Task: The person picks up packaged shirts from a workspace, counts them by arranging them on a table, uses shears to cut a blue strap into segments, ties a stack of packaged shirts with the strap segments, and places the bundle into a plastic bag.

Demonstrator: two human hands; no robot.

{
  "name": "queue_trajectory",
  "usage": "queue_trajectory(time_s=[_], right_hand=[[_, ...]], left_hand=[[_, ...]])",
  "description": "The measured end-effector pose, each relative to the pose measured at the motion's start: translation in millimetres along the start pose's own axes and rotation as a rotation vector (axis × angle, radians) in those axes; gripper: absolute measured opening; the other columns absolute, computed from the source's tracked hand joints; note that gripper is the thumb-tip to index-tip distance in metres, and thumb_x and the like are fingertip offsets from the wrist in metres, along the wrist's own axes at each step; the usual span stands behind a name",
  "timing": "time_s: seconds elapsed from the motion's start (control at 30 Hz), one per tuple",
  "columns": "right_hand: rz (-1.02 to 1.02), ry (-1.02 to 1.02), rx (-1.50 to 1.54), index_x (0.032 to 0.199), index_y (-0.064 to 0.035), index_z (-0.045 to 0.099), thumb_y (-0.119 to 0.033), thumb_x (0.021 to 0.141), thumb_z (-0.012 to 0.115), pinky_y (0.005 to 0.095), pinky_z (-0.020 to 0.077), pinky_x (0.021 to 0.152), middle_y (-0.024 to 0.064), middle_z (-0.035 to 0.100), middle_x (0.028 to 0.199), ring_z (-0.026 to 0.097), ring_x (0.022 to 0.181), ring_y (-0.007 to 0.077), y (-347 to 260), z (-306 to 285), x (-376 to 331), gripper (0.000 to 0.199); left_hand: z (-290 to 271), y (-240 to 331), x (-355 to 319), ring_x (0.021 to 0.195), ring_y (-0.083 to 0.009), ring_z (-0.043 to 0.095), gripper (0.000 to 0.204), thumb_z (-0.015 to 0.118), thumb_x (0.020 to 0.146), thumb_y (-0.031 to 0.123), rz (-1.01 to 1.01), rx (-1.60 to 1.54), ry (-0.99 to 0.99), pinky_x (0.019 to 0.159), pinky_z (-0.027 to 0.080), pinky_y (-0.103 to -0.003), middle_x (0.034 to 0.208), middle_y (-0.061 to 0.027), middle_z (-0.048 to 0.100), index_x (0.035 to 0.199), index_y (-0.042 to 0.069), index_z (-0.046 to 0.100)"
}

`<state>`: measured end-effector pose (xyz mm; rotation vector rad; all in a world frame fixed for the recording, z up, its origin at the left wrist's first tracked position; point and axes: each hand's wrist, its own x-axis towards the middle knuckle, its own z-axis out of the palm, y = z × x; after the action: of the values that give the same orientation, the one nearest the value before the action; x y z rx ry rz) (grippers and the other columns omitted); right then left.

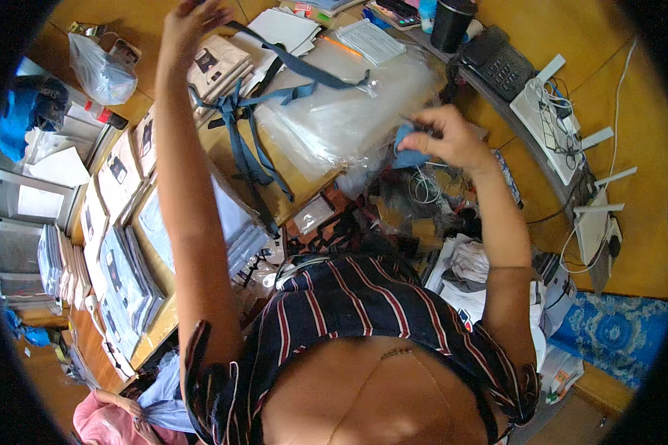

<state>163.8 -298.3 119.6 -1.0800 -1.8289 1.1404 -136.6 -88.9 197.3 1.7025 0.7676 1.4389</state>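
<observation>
High on the left, my left hand (191, 28) reaches past a folded pale garment stack (219, 63); its fingertips run into the picture's rim, so their grip is unclear. Close to it ends one of the long blue-grey fabric straps (304, 70), which lie tangled over the table and hang toward me. My right hand (453, 137) is closed on a small blue piece of cloth (410, 144), with a thin dark tip showing at the fingers that I cannot make out. Between my hands lies a pile of clear plastic bags (349, 111).
Folded shirts in stacks (122, 285) line the table's left side. A black telephone (497, 63), a dark cup (451, 24) and white cabled devices (549, 126) stand at the right. Loose plastic and cloth fill the gap before me. A person in pink (100, 419) handles blue cloth at lower left.
</observation>
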Motion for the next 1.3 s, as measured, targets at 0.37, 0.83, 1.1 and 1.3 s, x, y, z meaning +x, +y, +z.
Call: queue_trajectory(time_s=[0.37, 0.83, 1.1, 1.3], right_hand=[[-0.334, -0.026, 0.178, 0.082, 0.0013, 0.049, -0.019, 0.083, 0.042, 0.0165, 0.0219, 0.031, -0.0057, 0.03, 0.045, 0.025, 0.036, 0.0022, -165, -49, 104, 0.022], [0.215, 0.312, -0.504, 0.067, -0.0074, 0.056, -0.042, 0.074, 0.051, 0.0226, 0.0222, 0.034, -0.0037, 0.036, 0.046, 0.03, 0.039, 0.0052, 13, -65, 133, 0.036], [0.435, -0.261, 0.186, 0.09, -0.0046, 0.051, -0.025, 0.081, 0.048, 0.0133, 0.0183, 0.032, -0.0056, 0.035, 0.051, 0.026, 0.04, -0.0009, -12, -11, 39, 0.023], [0.41, -0.273, 0.203, 0.082, -0.0056, 0.051, -0.033, 0.077, 0.054, 0.0147, 0.0178, 0.032, -0.0052, 0.035, 0.05, 0.027, 0.039, -0.0002, -25, -8, 40, 0.028]], left_hand=[[162, -29, -133, 0.107, -0.0228, 0.04, 0.033, 0.058, 0.073, 0.026, -0.055, -0.579, -0.578, 0.087, 0.032, -0.034, 0.123, -0.0136, 0.034, 0.096, 0.01, 0.041], [133, -29, -201, 0.073, -0.0163, 0.055, 0.016, 0.05, 0.074, -0.004, -0.317, -0.502, -0.137, 0.066, 0.045, -0.026, 0.085, -0.0134, 0.057, 0.09, -0.005, 0.054], [123, -7, -151, 0.068, -0.0125, 0.054, 0.043, 0.052, 0.07, -0.007, -0.128, -0.271, -0.339, 0.066, 0.044, -0.022, 0.108, -0.0114, 0.049, 0.112, -0.002, 0.042], [127, 1, -147, 0.067, -0.0104, 0.054, 0.042, 0.052, 0.068, -0.01, -0.109, -0.207, -0.46, 0.064, 0.043, -0.02, 0.106, -0.0083, 0.047, 0.108, -0.001, 0.046]])
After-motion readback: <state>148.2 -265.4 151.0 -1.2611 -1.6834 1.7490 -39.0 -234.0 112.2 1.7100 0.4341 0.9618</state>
